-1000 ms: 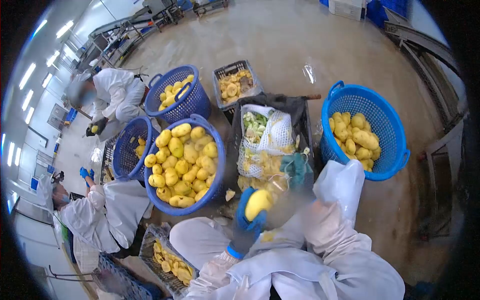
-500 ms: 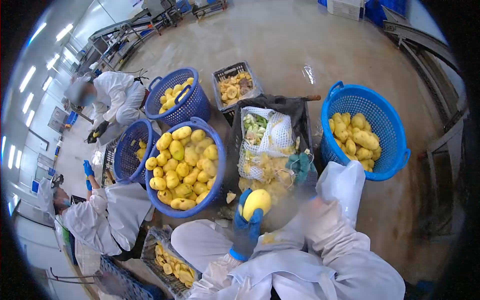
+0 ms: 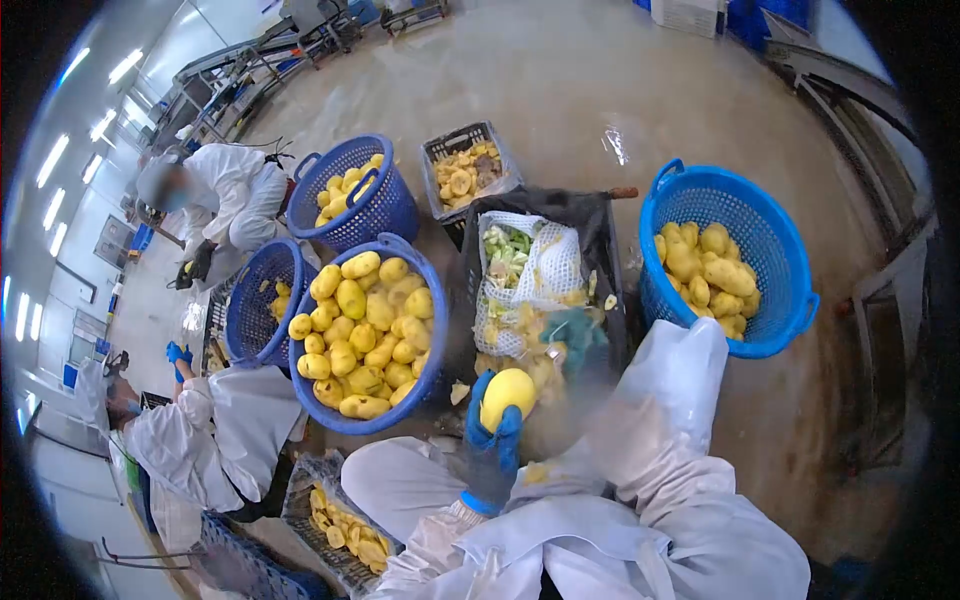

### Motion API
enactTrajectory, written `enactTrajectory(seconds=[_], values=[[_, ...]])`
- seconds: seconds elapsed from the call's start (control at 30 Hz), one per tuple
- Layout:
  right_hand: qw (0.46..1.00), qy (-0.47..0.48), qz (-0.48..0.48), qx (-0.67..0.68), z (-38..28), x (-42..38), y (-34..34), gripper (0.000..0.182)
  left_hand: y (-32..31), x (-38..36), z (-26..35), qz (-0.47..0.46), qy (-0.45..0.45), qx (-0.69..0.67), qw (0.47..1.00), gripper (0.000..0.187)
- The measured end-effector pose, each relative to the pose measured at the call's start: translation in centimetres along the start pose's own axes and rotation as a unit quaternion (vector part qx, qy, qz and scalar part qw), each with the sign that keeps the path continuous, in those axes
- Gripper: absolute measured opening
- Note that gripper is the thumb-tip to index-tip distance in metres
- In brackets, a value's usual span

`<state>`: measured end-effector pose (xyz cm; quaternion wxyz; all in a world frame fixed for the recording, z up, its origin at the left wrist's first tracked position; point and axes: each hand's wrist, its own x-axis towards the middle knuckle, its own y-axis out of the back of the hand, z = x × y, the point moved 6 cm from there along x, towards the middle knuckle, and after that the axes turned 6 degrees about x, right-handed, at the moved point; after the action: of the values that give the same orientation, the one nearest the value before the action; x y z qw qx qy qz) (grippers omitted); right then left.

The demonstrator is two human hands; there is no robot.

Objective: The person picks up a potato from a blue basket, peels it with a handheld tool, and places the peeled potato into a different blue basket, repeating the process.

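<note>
A smooth yellow potato (image 3: 507, 398) rests in my left hand (image 3: 490, 450), whose blue-gloved fingers are wrapped round its lower and left side. My right hand (image 3: 574, 338), in a teal glove, is up and to the right of the potato, apart from it. Motion smears its fingers, so what they hold, if anything, cannot be made out. Beneath the right hand stands a black-lined crate (image 3: 622, 300) with wet yellow peelings, a white foam net (image 3: 548, 262) and green and white scraps inside.
A blue basket (image 3: 775, 225) of potatoes stands on the right. To the left are a purple-blue basket (image 3: 432, 385) full of yellow potatoes and more baskets. Crates of yellow pieces (image 3: 345, 535) stand near my knee and farther back. Two co-workers in white (image 3: 190, 460) sit left.
My right hand has moved left and slightly down over the crate, blurring. My left hand keeps the potato and has shifted slightly up and left.
</note>
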<state>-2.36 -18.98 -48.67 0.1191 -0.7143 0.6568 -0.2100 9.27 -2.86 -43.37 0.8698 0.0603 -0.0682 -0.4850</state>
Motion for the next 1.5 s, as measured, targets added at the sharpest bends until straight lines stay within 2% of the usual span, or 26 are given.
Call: enactTrajectory(seconds=[0.13, 0.17, 0.23, 0.4, 0.47, 0.5, 0.6, 0.67, 0.7, 0.73, 0.8, 0.87, 0.97, 1.07, 1.13, 1.17, 1.2, 1.23, 1.27, 1.3, 1.33, 1.37, 1.4, 1.43, 1.47, 1.5], values=[[0.980, -0.105, 0.057, 0.161, -0.1, -0.1, -0.6, 0.032, 0.2, -0.6, -0.8, 0.016, 0.006, -0.079, 0.997, 0.052], [0.998, -0.056, -0.030, 0.025, -2.3, -0.8, -2.3, 0.034, -0.1, -0.2, -0.7, 0.015, 0.009, -0.093, 0.996, 0.053], [0.998, -0.026, -0.027, 0.042, 1.6, 0.4, -0.8, 0.034, -0.4, 0.2, -0.8, 0.003, 0.052, -0.194, 0.980, 0.052], [0.984, -0.115, 0.052, 0.128, 0.2, 3.2, 2.4, 0.040, -0.6, -1.0, -1.9, -0.068, 0.280, -0.567, 0.772, 0.053], [0.988, -0.108, -0.036, 0.105, -1.6, 2.3, 0.1, 0.042, -1.3, -0.4, -3.1, -0.144, 0.309, -0.681, 0.648, 0.055], [0.987, -0.101, -0.078, 0.094, -2.7, 1.7, -1.3, 0.044, -1.5, -0.5, -3.1, -0.101, 0.354, -0.657, 0.657, 0.057], [0.966, -0.162, -0.137, 0.149, -4.6, -1.2, -5.4, 0.046, -2.3, -0.5, -4.0, -0.133, 0.357, -0.652, 0.656, 0.057], [0.967, -0.124, -0.154, 0.162, -2.7, -0.4, -5.5, 0.043, -2.2, -1.1, -4.8, -0.188, 0.350, -0.668, 0.630, 0.056], [0.966, -0.106, -0.163, 0.168, -2.0, 0.2, -5.7, 0.041, -2.0, -1.2, -4.7, -0.195, 0.345, -0.667, 0.631, 0.055], [0.991, 0.053, -0.118, -0.034, -3.2, 1.8, -4.2, 0.036, -1.9, -1.3, -4.6, -0.201, 0.341, -0.666, 0.632, 0.055], [0.980, 0.064, -0.126, -0.140, -6.7, 3.8, -3.9, 0.031, -1.5, -0.8, -2.8, -0.168, 0.323, -0.649, 0.668, 0.053], [0.983, -0.012, -0.153, -0.100, -8.2, 3.6, -4.9, 0.030, -1.0, -0.4, -2.4, -0.038, 0.348, -0.563, 0.748, 0.045], [0.978, -0.031, -0.205, -0.017, -7.0, 1.8, -5.9, 0.031, -2.0, 0.3, -3.8, -0.009, 0.349, -0.622, 0.701, 0.044], [0.960, 0.045, -0.272, -0.044, -3.7, 0.7, -6.7, 0.034, -2.0, 0.9, -3.8, 0.011, 0.260, -0.492, 0.830, 0.046], [0.977, -0.027, -0.202, 0.062, -1.2, 2.3, -5.6, 0.033, -2.1, 0.9, -3.9, 0.015, 0.291, -0.516, 0.805, 0.046], [0.974, 0.072, -0.141, -0.161, -3.2, 4.2, -4.3, 0.025, -1.9, 0.9, -3.9, 0.020, 0.303, -0.528, 0.793, 0.047], [0.994, -0.033, -0.090, -0.057, -4.8, 5.6, -4.0, 0.019, -1.8, 1.0, -4.2, -0.005, 0.315, -0.552, 0.772, 0.046], [0.996, -0.002, -0.081, 0.040, -5.2, 6.9, -3.2, 0.019, -1.6, 0.6, -4.9, -0.031, 0.325, -0.575, 0.750, 0.046], [0.888, 0.246, -0.147, -0.359, -9.1, 6.8, -3.8, 0.015, -1.2, 0.3, -5.6, -0.055, 0.328, -0.598, 0.730, 0.045], [0.992, 0.036, -0.088, -0.088, -6.4, 8.2, -1.3, 0.014, -1.4, 0.1, -6.9, -0.027, 0.356, -0.590, 0.724, 0.047], [0.858, 0.296, -0.157, -0.389, -9.8, 7.9, -2.7, 0.017, -1.6, -0.1, -8.3, 0.000, 0.383, -0.581, 0.718, 0.048], [0.834, 0.310, -0.156, -0.429, -10.4, 7.9, -2.5, 0.015, -1.4, 0.0, -11.1, -0.061, 0.277, -0.438, 0.853, 0.046], [0.917, 0.180, -0.157, -0.320, -8.8, 8.8, -0.7, 0.011, -1.0, 0.0, -13.7, -0.089, 0.153, -0.192, 0.965, 0.044], [0.979, 0.046, -0.121, -0.156, -7.0, 9.5, 1.3, 0.009, -0.6, -0.2, -16.3, -0.054, 0.050, 0.004, 0.997, 0.042], [0.997, -0.058, -0.047, -0.010, -5.2, 9.8, 3.3, 0.010, 0.2, 1.8, -12.1, -0.043, -0.019, 0.112, 0.993, 0.039], [0.997, -0.081, -0.019, 0.001, -3.8, 10.3, 4.7, 0.014, 0.9, 3.7, -7.7, -0.018, -0.083, 0.220, 0.972, 0.037]])
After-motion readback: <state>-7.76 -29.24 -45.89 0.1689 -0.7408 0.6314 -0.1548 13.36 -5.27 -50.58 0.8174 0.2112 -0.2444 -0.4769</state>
